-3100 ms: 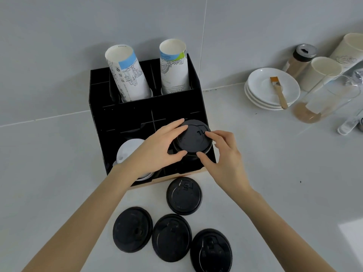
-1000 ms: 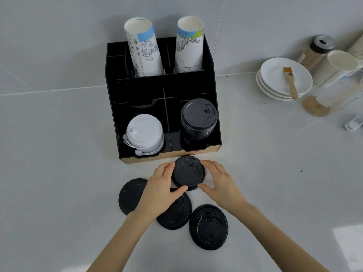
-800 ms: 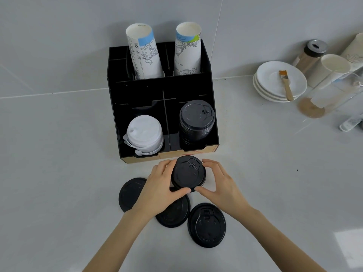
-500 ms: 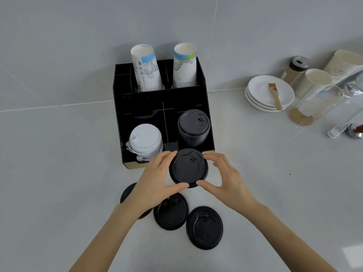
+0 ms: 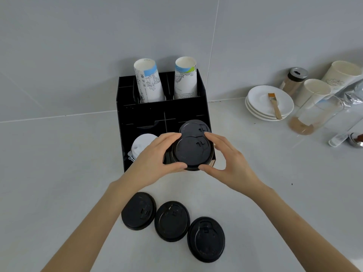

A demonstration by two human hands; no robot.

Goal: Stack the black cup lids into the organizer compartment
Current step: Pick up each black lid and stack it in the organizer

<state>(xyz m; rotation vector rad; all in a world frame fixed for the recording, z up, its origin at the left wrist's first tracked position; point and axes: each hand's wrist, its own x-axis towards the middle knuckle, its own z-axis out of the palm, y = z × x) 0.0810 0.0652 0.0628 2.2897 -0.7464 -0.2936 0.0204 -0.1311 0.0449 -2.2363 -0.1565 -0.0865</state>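
Note:
Both hands hold one black cup lid (image 5: 191, 153) by its rim, in the air in front of the black organizer (image 5: 141, 114). My left hand (image 5: 155, 161) grips its left side and my right hand (image 5: 228, 163) its right side. Just behind the held lid, a stack of black lids (image 5: 193, 127) stands in the organizer's front right compartment. Three more black lids lie flat on the counter near me: one on the left (image 5: 138, 211), one in the middle (image 5: 171, 220), one on the right (image 5: 205, 239).
White lids (image 5: 140, 145) fill the organizer's front left compartment. Two paper cup stacks (image 5: 149, 81) (image 5: 185, 78) stand in its back row. To the right are white saucers with a brush (image 5: 269, 102), a shaker (image 5: 293, 79), paper cups (image 5: 314, 91) and a glass (image 5: 314, 116).
Both hands took a lid from the counter and lifted it up and forward, from the organizer's foot to just before the black stack. Three lids stay on the counter.

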